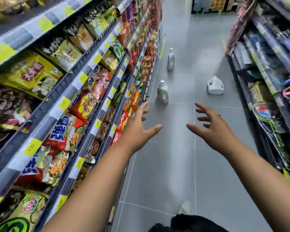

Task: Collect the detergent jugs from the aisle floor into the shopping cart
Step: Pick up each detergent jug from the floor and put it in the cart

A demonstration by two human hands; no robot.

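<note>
one camera only, worn on the person's head. it looks forward and down, along the shop aisle. the view is very wide, so the shelves on the left [57, 101] and the shelves on the right [268, 67] lean and bend at the sides. the left hand [137, 131] and right hand [214, 129] are close to it, in the middle. the nearest jug [162, 92] is farther off on the floor [174, 173]. a shoe [185, 207] shows at the bottom edge.

Your forearms are bare down to your left hand [139, 129] and right hand [214, 126]. You wear dark fuzzy clothing [191, 222] and a pale shoe [185, 207].
</note>
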